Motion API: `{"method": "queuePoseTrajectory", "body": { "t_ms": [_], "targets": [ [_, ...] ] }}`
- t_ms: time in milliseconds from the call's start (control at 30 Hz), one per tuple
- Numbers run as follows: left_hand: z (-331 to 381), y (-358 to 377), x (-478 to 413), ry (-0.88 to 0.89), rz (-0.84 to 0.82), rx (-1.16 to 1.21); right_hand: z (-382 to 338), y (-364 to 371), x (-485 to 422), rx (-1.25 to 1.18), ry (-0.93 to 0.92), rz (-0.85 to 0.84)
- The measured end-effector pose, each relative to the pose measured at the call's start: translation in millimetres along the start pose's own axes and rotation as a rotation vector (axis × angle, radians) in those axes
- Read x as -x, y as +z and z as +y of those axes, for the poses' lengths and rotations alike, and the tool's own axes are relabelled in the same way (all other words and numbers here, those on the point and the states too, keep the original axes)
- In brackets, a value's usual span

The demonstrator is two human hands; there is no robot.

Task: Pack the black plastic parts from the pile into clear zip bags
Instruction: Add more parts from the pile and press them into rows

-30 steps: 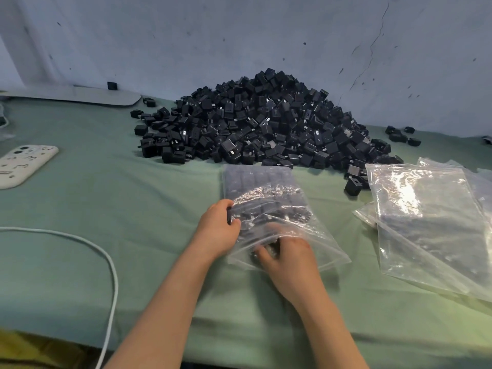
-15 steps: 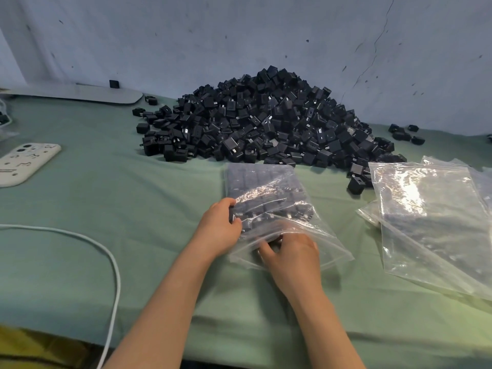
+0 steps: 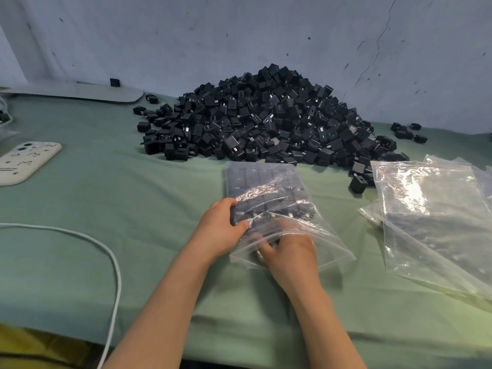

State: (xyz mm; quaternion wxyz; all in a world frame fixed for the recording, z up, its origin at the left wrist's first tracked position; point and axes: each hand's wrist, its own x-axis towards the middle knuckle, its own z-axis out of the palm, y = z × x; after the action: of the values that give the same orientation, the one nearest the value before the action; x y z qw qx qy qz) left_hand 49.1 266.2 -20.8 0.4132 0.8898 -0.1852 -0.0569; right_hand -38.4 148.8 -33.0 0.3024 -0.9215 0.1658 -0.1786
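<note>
A big pile of black plastic parts (image 3: 266, 121) lies against the wall at the back of the green-covered table (image 3: 106, 198). In front of it lies a clear zip bag (image 3: 266, 187) holding rows of black parts. My left hand (image 3: 221, 230) grips the bag's left edge, thumb on top. My right hand (image 3: 290, 251) is at the bag's open near end, fingers reaching inside under the film; the fingertips are blurred behind the plastic.
A stack of clear zip bags (image 3: 436, 222) lies at the right. A white phone case (image 3: 24, 161) rests at the left, and a white cable (image 3: 111, 262) curves to the front edge. A few loose black parts (image 3: 407, 131) sit by the wall at the right.
My right hand has pushed slightly further into the bag's mouth. The left hand and the bag have stayed in place.
</note>
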Motion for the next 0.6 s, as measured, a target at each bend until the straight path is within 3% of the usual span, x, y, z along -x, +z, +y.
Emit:
{"method": "queuePoseTrajectory", "body": {
  "t_ms": [600],
  "targets": [
    [-1.8, -2.8, 2.1, 0.01, 0.013, 0.011, -1.1, 1.1, -3.6, -0.051, 0.017, -0.007]
  ]
}}
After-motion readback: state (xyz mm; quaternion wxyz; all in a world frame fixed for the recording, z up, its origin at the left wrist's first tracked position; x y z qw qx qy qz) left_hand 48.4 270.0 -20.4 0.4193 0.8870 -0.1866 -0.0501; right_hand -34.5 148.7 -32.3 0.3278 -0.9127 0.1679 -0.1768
